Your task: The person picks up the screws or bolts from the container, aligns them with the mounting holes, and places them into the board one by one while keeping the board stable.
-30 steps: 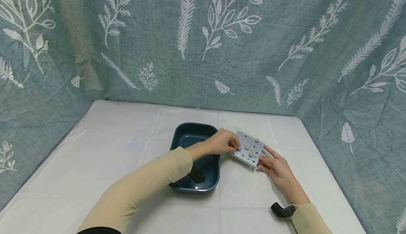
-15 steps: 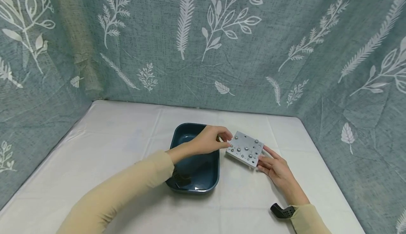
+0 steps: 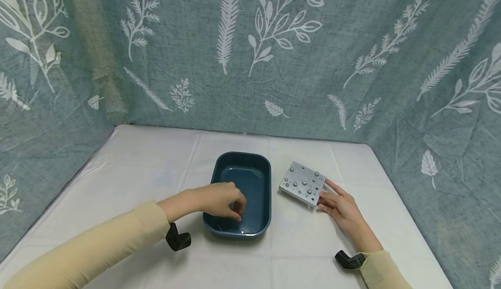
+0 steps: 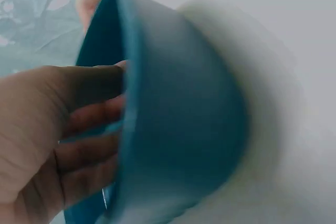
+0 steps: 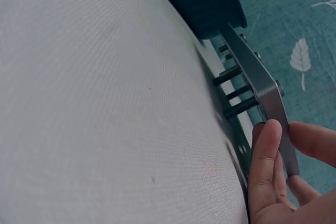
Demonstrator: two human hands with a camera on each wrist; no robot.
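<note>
My right hand [image 3: 344, 213] pinches the right edge of a grey metal plate [image 3: 304, 183], thumb on one face and fingers on the other. Several bolts show their heads on the upper face, and in the right wrist view their threaded shanks [image 5: 242, 106] stick out underneath. The plate is held tilted, raised off the cloth. My left hand [image 3: 224, 199] is over the near left part of a dark blue bin [image 3: 270, 193], fingers loosely bent and reaching inside. In the left wrist view the bin wall [image 4: 184, 103] hides the fingertips; nothing shows between them.
A white cloth [image 3: 305, 245] covers the table. Grey-green leaf-patterned curtains [image 3: 203, 54] close off the back and both sides. A black wrist mount [image 3: 178, 238] juts out below the left wrist, another mount [image 3: 349, 260] beside the right.
My left hand has come away from the plate's left side and moved left and nearer, down to the bin. The right hand and the plate have stayed in place.
</note>
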